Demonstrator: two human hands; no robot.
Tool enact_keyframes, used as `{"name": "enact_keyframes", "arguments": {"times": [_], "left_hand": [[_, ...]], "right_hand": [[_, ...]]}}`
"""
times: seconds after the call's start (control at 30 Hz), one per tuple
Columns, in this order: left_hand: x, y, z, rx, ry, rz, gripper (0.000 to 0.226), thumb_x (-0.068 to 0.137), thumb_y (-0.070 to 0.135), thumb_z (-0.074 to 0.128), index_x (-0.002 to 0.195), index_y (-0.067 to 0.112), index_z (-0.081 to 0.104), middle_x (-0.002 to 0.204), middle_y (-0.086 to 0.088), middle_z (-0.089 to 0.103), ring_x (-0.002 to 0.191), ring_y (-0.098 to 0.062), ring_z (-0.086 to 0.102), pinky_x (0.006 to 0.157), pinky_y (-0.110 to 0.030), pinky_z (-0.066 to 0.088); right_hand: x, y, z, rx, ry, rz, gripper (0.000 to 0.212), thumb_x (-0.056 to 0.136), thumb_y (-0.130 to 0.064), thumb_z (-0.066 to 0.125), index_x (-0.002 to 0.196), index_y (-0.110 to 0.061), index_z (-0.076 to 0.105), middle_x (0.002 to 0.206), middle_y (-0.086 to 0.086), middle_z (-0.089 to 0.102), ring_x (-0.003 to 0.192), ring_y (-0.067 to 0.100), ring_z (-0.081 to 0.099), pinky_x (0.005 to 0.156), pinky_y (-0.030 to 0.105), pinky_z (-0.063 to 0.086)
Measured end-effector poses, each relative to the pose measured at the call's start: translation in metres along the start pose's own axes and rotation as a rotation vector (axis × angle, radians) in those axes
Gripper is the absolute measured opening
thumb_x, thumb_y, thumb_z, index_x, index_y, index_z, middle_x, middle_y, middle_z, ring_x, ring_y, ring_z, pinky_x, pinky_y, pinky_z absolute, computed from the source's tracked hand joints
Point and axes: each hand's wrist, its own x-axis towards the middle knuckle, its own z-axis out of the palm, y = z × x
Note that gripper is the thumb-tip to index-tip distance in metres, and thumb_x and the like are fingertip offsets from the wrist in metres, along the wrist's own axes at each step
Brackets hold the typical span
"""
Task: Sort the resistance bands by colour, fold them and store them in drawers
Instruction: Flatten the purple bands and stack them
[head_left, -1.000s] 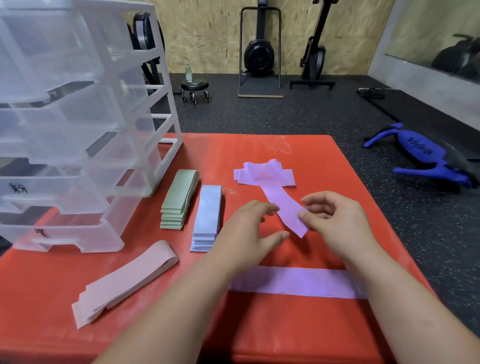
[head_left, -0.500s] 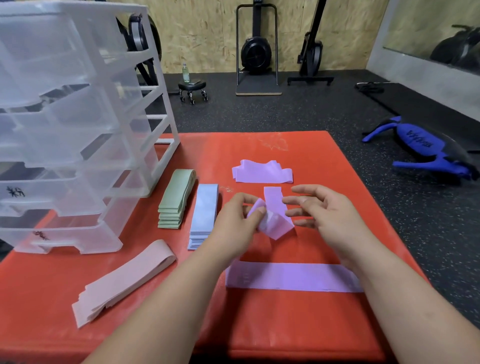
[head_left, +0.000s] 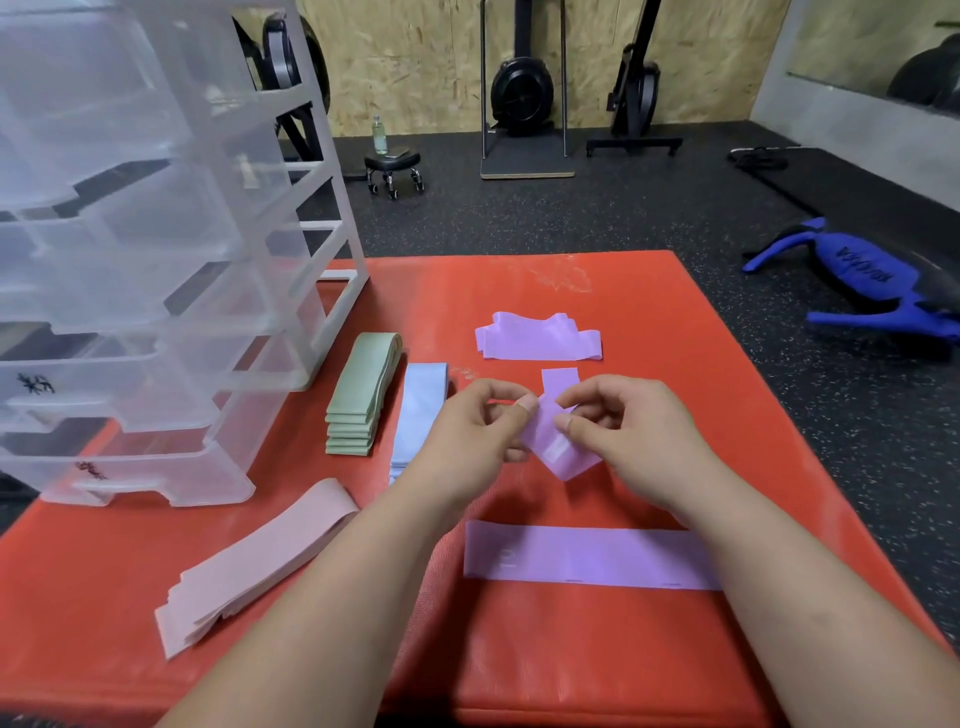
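The half-folded purple band (head_left: 558, 452) is held up beyond the flat purple band (head_left: 582, 556).

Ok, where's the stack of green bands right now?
In the head view the stack of green bands lies on the red mat, left of centre, between the clear drawer unit and the light blue stack.

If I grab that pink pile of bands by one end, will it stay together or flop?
Probably flop: the pink pile is thin flat strips, like the purple band creased between the left hand and right hand. Its layers fan out at the near end, so they may slide apart.
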Motion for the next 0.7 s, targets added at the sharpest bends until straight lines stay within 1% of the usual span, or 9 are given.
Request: {"name": "enact_keyframes", "arguments": {"times": [0.07,0.17,0.27,0.37,0.43,0.5,0.57,0.63,0.7], "left_hand": [[-0.001,0.001,-0.002,0.028,-0.017,0.022,0.019,0.1,0.025,0.073,0.108,0.008,0.07,0.071,0.01,0.069,0.069,-0.007,0.066,0.071,-0.024,0.058],[-0.001,0.001,-0.005,0.093,-0.012,0.066,0.012,0.099,0.02,0.075,0.103,0.008,0.073,0.079,0.002,0.076,0.072,-0.01,0.069,0.074,-0.032,0.057],[-0.001,0.0,-0.007,0.136,0.014,0.143,0.008,0.101,0.019,0.072,0.099,0.012,0.076,0.083,0.001,0.076,0.074,-0.01,0.068,0.077,-0.037,0.058],[-0.006,0.004,-0.006,0.203,-0.039,0.22,0.007,0.099,0.022,0.075,0.096,0.017,0.079,0.088,-0.008,0.077,0.075,-0.01,0.063,0.076,-0.033,0.054],[-0.008,0.006,-0.003,0.207,-0.066,0.237,0.005,0.098,0.021,0.077,0.096,0.018,0.08,0.084,-0.008,0.077,0.075,-0.011,0.062,0.074,-0.032,0.052],[-0.007,0.005,-0.001,0.192,-0.028,0.247,0.002,0.095,0.019,0.079,0.094,0.017,0.079,0.081,-0.003,0.078,0.074,-0.009,0.064,0.072,-0.029,0.052],[-0.005,0.005,0.0,0.181,0.007,0.252,0.004,0.095,0.021,0.08,0.096,0.017,0.078,0.085,-0.004,0.078,0.076,-0.008,0.065,0.074,-0.027,0.053],[-0.006,0.006,0.002,0.154,-0.022,0.232,0.008,0.098,0.024,0.076,0.101,0.017,0.078,0.089,0.0,0.079,0.081,-0.004,0.067,0.079,-0.025,0.054],[-0.008,0.006,0.007,0.143,-0.106,0.194,0.017,0.103,0.03,0.068,0.105,0.016,0.077,0.089,0.013,0.077,0.084,0.003,0.067,0.082,-0.018,0.051]], "right_hand": [[0.0,-0.001,0.0,0.012,0.018,0.0,0.01,0.088,-0.025,0.083,0.095,-0.03,0.078,0.078,-0.006,0.073,0.062,0.006,0.057,0.068,0.029,0.052],[-0.002,-0.003,-0.001,0.004,0.027,-0.007,0.012,0.087,-0.025,0.083,0.097,-0.03,0.077,0.078,-0.004,0.074,0.061,0.007,0.057,0.067,0.032,0.054],[-0.005,-0.008,-0.003,-0.049,-0.014,-0.018,0.025,0.085,-0.023,0.084,0.107,-0.033,0.075,0.083,-0.009,0.072,0.063,0.006,0.061,0.07,0.029,0.053],[-0.01,-0.016,-0.004,-0.12,-0.061,-0.089,0.044,0.082,-0.023,0.087,0.122,-0.036,0.071,0.105,-0.018,0.074,0.089,0.0,0.07,0.086,0.025,0.055],[-0.013,-0.02,-0.004,-0.138,-0.067,-0.125,0.04,0.083,-0.021,0.086,0.117,-0.036,0.073,0.1,-0.017,0.076,0.095,0.003,0.072,0.091,0.031,0.057],[-0.014,-0.02,-0.007,-0.204,-0.032,-0.141,0.03,0.083,-0.021,0.085,0.105,-0.038,0.076,0.088,-0.016,0.075,0.088,0.005,0.071,0.088,0.036,0.058],[-0.015,-0.019,-0.011,-0.263,0.002,-0.15,0.021,0.083,-0.022,0.084,0.095,-0.037,0.077,0.084,-0.02,0.074,0.084,0.004,0.07,0.085,0.037,0.057],[-0.017,-0.02,-0.014,-0.168,0.028,-0.142,0.017,0.084,-0.017,0.084,0.091,-0.032,0.078,0.084,-0.018,0.076,0.082,0.007,0.072,0.082,0.036,0.058],[-0.019,-0.022,-0.017,0.038,0.058,-0.1,0.016,0.086,-0.009,0.082,0.093,-0.023,0.079,0.086,-0.008,0.079,0.083,0.013,0.075,0.081,0.032,0.06]]}}
